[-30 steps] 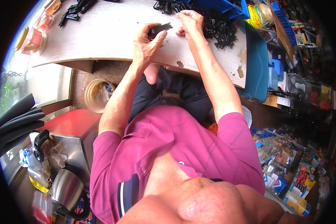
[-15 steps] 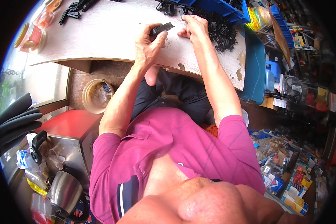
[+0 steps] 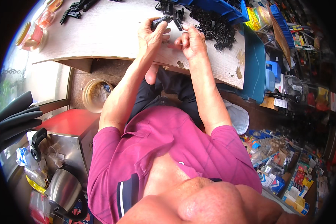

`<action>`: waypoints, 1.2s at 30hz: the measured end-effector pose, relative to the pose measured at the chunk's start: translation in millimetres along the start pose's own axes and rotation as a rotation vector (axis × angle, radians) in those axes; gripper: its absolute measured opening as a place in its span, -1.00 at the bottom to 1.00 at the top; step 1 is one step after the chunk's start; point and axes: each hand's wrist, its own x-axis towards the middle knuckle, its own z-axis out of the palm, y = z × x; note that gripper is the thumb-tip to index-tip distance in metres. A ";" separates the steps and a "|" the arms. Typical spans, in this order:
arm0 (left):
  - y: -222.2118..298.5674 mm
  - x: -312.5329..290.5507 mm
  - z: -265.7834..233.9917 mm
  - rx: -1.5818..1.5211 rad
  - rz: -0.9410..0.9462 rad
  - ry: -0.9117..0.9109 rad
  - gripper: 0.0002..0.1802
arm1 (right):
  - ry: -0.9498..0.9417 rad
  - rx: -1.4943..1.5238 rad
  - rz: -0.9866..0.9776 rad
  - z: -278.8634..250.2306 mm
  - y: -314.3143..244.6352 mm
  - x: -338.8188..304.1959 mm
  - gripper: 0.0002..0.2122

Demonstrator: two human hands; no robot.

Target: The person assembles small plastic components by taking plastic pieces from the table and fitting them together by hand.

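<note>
My left hand (image 3: 150, 37) is closed around a dark black plastic part (image 3: 161, 21) above the white worktable (image 3: 100, 37). To its right, the thumb and forefinger of my right hand (image 3: 194, 43) pinch the end of a small, narrow black plastic piece (image 3: 178, 25). That piece slants up toward the part in my left hand; whether the two touch is hard to tell. Just beyond my hands lie a few loose black pieces (image 3: 164, 6). A heap of small black plastic pieces (image 3: 217, 34) spreads on the table right of my right hand.
A blue crate (image 3: 227, 10) stands behind the heap. More black parts (image 3: 78, 7) and lidded jars (image 3: 30, 36) are at the table's left. Below the table sits a round bucket (image 3: 96, 95); at its right end is a teal bin (image 3: 255, 67). A metal kettle (image 3: 65, 190) stands lower left.
My right hand has come left and slightly down from the heap's edge, bringing the small black piece close to my left hand. My left hand has shifted slightly away from me, its part tilting.
</note>
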 end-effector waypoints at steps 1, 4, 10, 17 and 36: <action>-0.3 1.0 3.6 0.001 0.000 0.000 -0.64 | -0.028 0.021 -0.005 3.6 4.1 -6.2 -0.84; -8.3 4.9 9.8 -0.057 -0.077 -0.026 -0.63 | -0.070 -0.022 -0.099 7.0 18.4 -9.9 -0.88; -12.2 0.9 7.3 -0.099 -0.031 -0.017 -0.66 | -0.085 -0.083 -0.082 10.6 16.5 -17.0 -0.89; -11.7 -5.9 6.8 0.120 0.095 -0.075 -0.72 | -0.055 -0.033 -0.122 2.4 18.8 -11.7 -0.89; -0.7 -20.3 1.7 0.400 -0.043 -0.246 -0.69 | -0.140 0.025 -0.234 -2.6 -9.5 -29.0 -0.87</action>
